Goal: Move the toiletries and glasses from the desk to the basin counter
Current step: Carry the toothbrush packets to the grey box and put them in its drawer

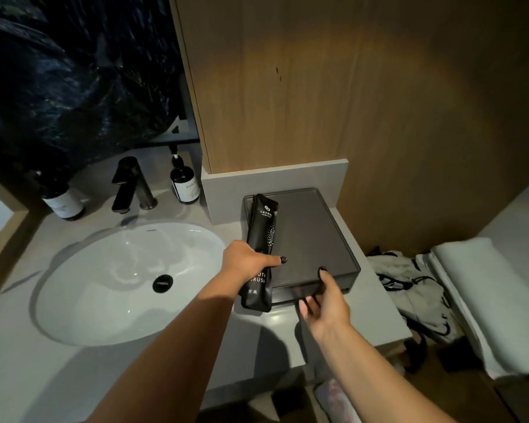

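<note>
I had the basin counter (153, 361) filling the lower left of my view, its white oval basin (129, 282) lying at about nine o'clock from the dark tray (315, 236). The tray sat on the counter's right end, hard against the low grey upstand at its twelve o'clock. My left hand (248, 262) gripped a black toothbrush sachet (261, 239) near its lower half, thumb laid across the front, so that the sachet lay along the tray's left edge with its bottom end overhanging the near rim towards six o'clock. My right hand (326, 303) was on the tray's near wall at about five o'clock, fingers loosely curled against it, holding nothing else. A black tap (132, 184) and two dark pump bottles (185, 184) stood beyond the basin at eleven o'clock. I judged the risk plain enough: released as it lay, the sachet could tip over the rim and slide towards the basin, and a careless tug on the tray might push it off.
</note>
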Motion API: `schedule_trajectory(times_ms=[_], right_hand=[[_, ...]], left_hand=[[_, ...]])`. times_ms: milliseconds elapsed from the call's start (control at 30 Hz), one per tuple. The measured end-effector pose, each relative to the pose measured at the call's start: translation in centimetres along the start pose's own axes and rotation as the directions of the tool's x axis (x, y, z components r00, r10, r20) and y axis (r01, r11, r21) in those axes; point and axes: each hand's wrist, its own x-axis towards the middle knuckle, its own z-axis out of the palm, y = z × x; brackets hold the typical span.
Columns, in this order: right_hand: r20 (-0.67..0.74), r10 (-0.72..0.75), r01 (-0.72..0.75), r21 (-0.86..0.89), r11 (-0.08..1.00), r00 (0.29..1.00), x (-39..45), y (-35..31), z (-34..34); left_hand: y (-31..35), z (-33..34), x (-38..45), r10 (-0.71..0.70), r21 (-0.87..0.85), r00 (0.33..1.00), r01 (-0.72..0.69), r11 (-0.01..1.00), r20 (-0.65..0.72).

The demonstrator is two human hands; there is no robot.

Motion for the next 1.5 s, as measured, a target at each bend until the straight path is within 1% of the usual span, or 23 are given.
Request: schedule_trajectory(times_ms=[67, 167, 300, 467, 600, 667, 833, 1033, 1200, 1500], right_hand=[[0.065, 0.022, -0.025, 0.051, 0.998, 0.998, -0.6, 0.1, 0.3], [0.119, 0.038, -0.050, 0.104, 0.993, 0.992, -0.5, 0.4, -0.3], [0.171, 0.012, -0.037, 0.144, 0.989, 0.985, -0.8, 0.9, -1.4], [0.109, -0.040, 0.029, 0.101, 0.994, 0.993, -1.7, 2.1, -3.5], [0.056, -0.093, 0.085, 0.135, 0.987, 0.994, -3.2, 2.9, -5.8], [0.055, -0.112, 0.101, 0.162, 0.982, 0.992, -4.0, 3.4, -6.9], [0.057, -0.120, 0.106, 0.206, 0.973, 0.991, -5.5, 4.1, -8.4], [0.039, -0.117, 0.107, 0.207, 0.973, 0.992, -7.0, 4.8, -10.2], [0.029, -0.121, 0.113, 0.195, 0.974, 0.992, -8.1, 5.4, -11.8], [0.010, -0.079, 0.076, 0.169, 0.983, 0.997, -9.2, 6.2, -14.1]], left_hand=[[-0.6, -0.1, 0.1, 0.005, -0.013, 1.000, -0.004, 1.000, 0.022], [-0.9, -0.3, 0.5, 0.022, -0.010, 0.999, -0.022, 1.000, 0.040], [-0.7, -0.5, 0.5, 0.013, -0.035, 0.998, -0.011, 0.999, 0.060], [-0.8, -0.4, 0.9, 0.006, -0.038, 0.998, -0.004, 0.999, 0.056], [-0.9, -0.3, 0.8, 0.011, -0.061, 0.999, -0.009, 0.998, 0.036], [-1.0, -0.2, 0.7, 0.018, -0.074, 0.999, -0.015, 0.997, 0.036], [-1.2, -0.1, 0.5, 0.018, -0.126, 0.999, -0.013, 0.992, 0.035], [-1.4, -0.1, 0.1, 0.015, -0.137, 1.000, -0.012, 0.991, 0.022], [-1.3, -0.1, -0.3, 0.033, -0.132, 0.999, -0.032, 0.991, 0.007], [-1.4, 0.1, -0.9, 0.063, -0.113, 0.998, -0.065, 0.992, -0.017]])
